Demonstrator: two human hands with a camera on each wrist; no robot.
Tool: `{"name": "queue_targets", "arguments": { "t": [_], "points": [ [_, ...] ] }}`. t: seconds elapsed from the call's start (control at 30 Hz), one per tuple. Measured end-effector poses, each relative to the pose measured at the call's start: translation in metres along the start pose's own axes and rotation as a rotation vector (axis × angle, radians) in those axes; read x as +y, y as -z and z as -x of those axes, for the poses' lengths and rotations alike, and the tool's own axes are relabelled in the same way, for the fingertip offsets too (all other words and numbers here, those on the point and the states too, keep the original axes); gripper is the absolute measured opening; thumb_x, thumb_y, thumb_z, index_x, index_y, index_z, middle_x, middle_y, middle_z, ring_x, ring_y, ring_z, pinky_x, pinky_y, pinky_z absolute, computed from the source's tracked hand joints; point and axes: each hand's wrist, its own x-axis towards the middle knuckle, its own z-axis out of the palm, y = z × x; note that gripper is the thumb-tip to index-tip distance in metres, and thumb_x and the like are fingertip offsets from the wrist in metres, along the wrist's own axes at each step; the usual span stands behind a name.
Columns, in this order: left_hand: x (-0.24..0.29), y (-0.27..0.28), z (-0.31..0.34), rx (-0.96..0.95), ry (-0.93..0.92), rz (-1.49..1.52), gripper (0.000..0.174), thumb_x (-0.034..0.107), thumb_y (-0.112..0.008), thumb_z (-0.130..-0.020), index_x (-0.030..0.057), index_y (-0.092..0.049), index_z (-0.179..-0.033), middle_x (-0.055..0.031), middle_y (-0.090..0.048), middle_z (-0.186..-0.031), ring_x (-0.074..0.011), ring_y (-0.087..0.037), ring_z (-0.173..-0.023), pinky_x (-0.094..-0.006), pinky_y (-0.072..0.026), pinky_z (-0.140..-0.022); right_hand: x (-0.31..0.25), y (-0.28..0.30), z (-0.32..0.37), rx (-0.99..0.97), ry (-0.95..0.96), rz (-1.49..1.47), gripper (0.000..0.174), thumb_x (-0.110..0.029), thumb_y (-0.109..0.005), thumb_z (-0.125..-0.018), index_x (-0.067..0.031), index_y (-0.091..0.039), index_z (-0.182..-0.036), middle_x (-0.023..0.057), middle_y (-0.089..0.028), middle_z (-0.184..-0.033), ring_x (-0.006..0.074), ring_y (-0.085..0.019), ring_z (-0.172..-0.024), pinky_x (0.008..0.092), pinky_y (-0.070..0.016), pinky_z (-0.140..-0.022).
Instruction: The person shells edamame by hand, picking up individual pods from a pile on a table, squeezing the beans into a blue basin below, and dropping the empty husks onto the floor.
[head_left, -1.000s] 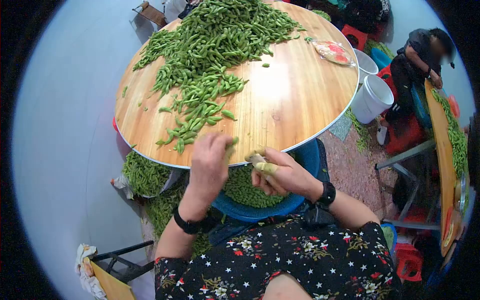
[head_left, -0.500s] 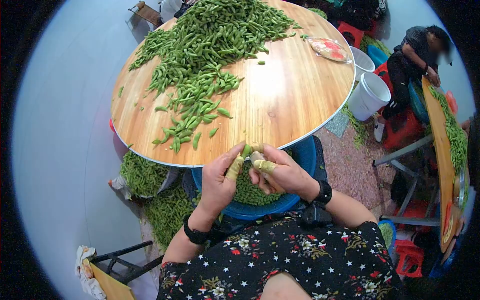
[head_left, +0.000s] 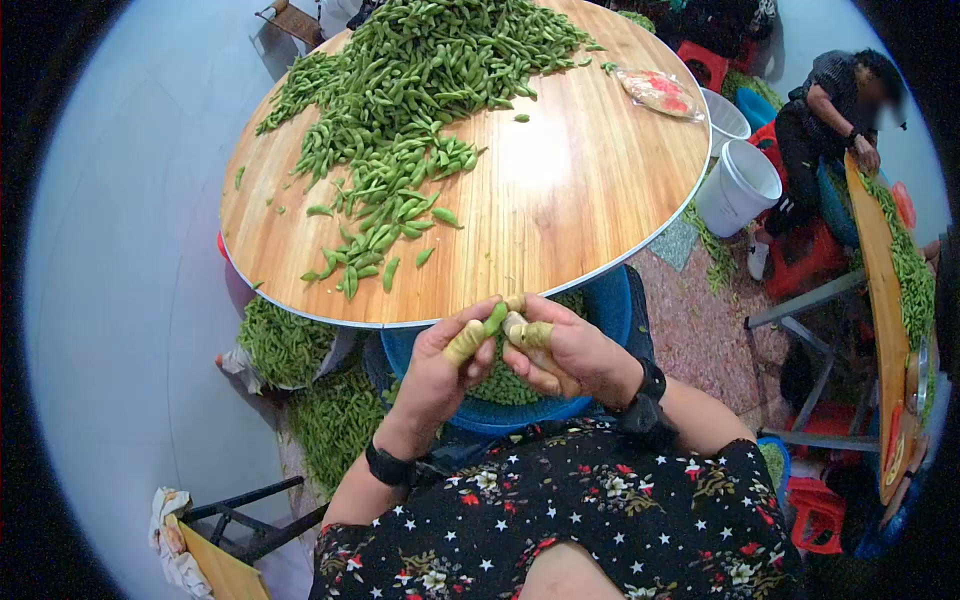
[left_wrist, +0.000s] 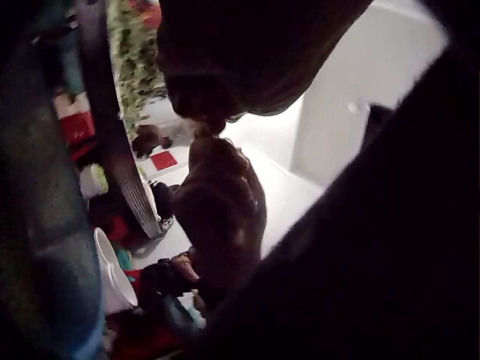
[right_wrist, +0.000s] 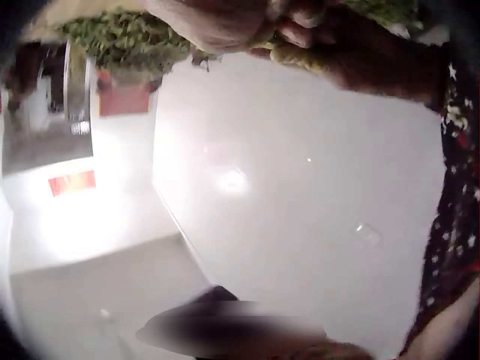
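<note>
Over the table's near edge, my left hand (head_left: pixel 440 365) pinches a green soybean pod (head_left: pixel 494 319) between thumb and forefinger. My right hand (head_left: pixel 575 350) meets it from the other side, its thumb and forefinger pinching at the pod's end, the other fingers curled under. Yellowish wraps cover both thumbs (head_left: pixel 465 343) and the right forefinger's tip. Beneath the hands stands a blue basin (head_left: pixel 612 300) holding shelled green beans (head_left: pixel 505 387). Both hands are dark in the left wrist view; in the right wrist view they meet at the top and the pod is hidden.
A large heap of pods (head_left: pixel 430 70) covers the back of the round wooden table (head_left: pixel 570 210), trailing toward its near edge. A plastic packet (head_left: pixel 657 93) lies at right, beside white buckets (head_left: pixel 738 190). Bagged pods (head_left: pixel 285 345) sit lower left. Another person (head_left: pixel 835 120) sits at a second table (head_left: pixel 868 240).
My left hand has come from the table's pods to my right hand, bringing a pod. Since half a second ago the pod has tilted between the fingers; the right hand has stayed nearly in place.
</note>
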Motion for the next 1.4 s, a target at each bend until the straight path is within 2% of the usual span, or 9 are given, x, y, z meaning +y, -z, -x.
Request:
{"name": "queue_targets", "arguments": {
  "t": [0.17, 0.23, 0.3, 0.4, 0.53, 0.6, 0.9, 1.2, 1.4],
  "points": [
    [-0.005, 0.007, -0.001, 0.069, -0.059, -0.348, 0.031, 0.019, -0.057, -0.094, 0.0041, -0.059, -0.121, -0.001, -0.06, -0.078, -0.0071, -0.052, -0.06, -0.0203, -0.0415, -0.052, 0.005, 0.012, -0.005, -0.006, -0.05, -0.009, 0.018, -0.018, -0.042, -0.098, -0.0066, -0.046, -0.111, 0.0039, -0.057, -0.072, 0.0108, -0.048, -0.044, 0.0221, -0.037, -0.036],
    [-0.008, 0.01, -0.005, 0.098, -0.924, -1.296, 0.027, 0.013, -0.06, -0.091, 0.0023, -0.061, -0.115, -0.0051, -0.064, -0.084, -0.0106, -0.058, -0.066, -0.0236, -0.0472, -0.057, 0.005, 0.012, -0.006, 0.034, -0.078, 0.044, 0.018, -0.019, -0.042, -0.098, -0.0061, -0.046, -0.111, 0.0043, -0.057, -0.072, 0.0114, -0.049, -0.044, 0.0226, -0.0383, -0.036],
    [-0.008, 0.01, 0.001, 0.117, -0.918, -1.37, 0.024, 0.008, -0.061, -0.088, 0.0004, -0.061, -0.111, -0.0078, -0.066, -0.086, -0.0122, -0.061, -0.069, -0.0254, -0.0495, -0.061, 0.005, 0.009, -0.005, 0.034, -0.076, 0.118, 0.02, -0.018, -0.042, -0.099, -0.0067, -0.045, -0.115, 0.0045, -0.056, -0.07, 0.0113, -0.05, -0.043, 0.0218, -0.0402, -0.038],
    [-0.005, 0.008, 0.005, 0.232, -0.101, -0.524, 0.016, 0.01, -0.057, -0.092, 0.0018, -0.064, -0.105, 0.0005, -0.062, -0.073, -0.0062, -0.054, -0.06, -0.0203, -0.0433, -0.055, 0.008, 0.001, -0.002, 0.118, -0.047, 0.346, 0.021, -0.021, -0.043, -0.099, -0.0065, -0.045, -0.115, 0.0038, -0.057, -0.071, 0.0115, -0.052, -0.045, 0.0219, -0.0413, -0.039],
    [-0.017, 0.01, 0.001, 0.175, -0.31, -0.716, 0.014, 0.009, -0.056, -0.092, 0.0013, -0.064, -0.102, -0.0009, -0.062, -0.073, -0.0073, -0.056, -0.062, -0.021, -0.0441, -0.057, 0.002, 0.009, -0.001, 0.155, -0.049, 0.614, 0.017, -0.018, -0.05, -0.094, -0.0021, -0.049, -0.101, 0.0069, -0.056, -0.069, 0.0187, -0.056, -0.051, 0.0308, -0.044, -0.044],
    [-0.018, 0.007, -0.001, 0.171, -0.463, -0.89, 0.015, 0.007, -0.056, -0.091, 0.0005, -0.063, -0.102, -0.0041, -0.064, -0.075, -0.0102, -0.058, -0.064, -0.0229, -0.0462, -0.059, 0.003, 0.017, -0.003, 0.261, 0.484, 1.231, 0.02, -0.017, -0.06, -0.088, -0.0003, -0.05, -0.091, 0.0107, -0.053, -0.069, 0.0259, -0.058, -0.059, 0.0352, -0.0448, -0.053],
    [-0.017, -0.013, 0.007, 0.064, -0.675, -1.205, 0.024, -0.003, -0.056, -0.08, -0.0038, -0.056, -0.105, -0.0218, -0.062, -0.089, -0.037, -0.062, -0.082, -0.0397, -0.0509, -0.071, 0.007, 0.011, -0.006, 0.222, 0.591, 1.363, 0.019, -0.009, -0.064, -0.078, 0.0004, -0.049, -0.087, 0.0211, -0.054, -0.077, 0.0414, -0.056, -0.076, 0.043, -0.0467, -0.066],
    [0.009, -0.002, 0.034, -0.021, -0.414, -1.453, 0.019, 0.007, -0.062, -0.08, 0.004, -0.061, -0.099, -0.0174, -0.062, -0.079, -0.0347, -0.063, -0.073, -0.0415, -0.0513, -0.064, 0.013, 0.032, -0.003, 0.064, 0.461, 1.495, 0.017, -0.002, -0.055, -0.075, 0.0006, -0.05, -0.091, 0.0206, -0.055, -0.08, 0.0394, -0.058, -0.079, 0.0437, -0.0468, -0.066],
    [0.089, 0.017, 0.023, 0.156, -0.292, -1.804, 0.024, 0.017, -0.065, -0.082, 0.0052, -0.064, -0.103, -0.0167, -0.061, -0.099, -0.0345, -0.06, -0.091, -0.042, -0.0487, -0.076, 0.013, 0.05, 0.003, -0.016, 0.464, 1.57, 0.019, -0.008, -0.053, -0.082, 0.0009, -0.053, -0.099, 0.02, -0.058, -0.083, 0.0396, -0.059, -0.075, 0.0433, -0.0479, -0.066]
  ]
}}
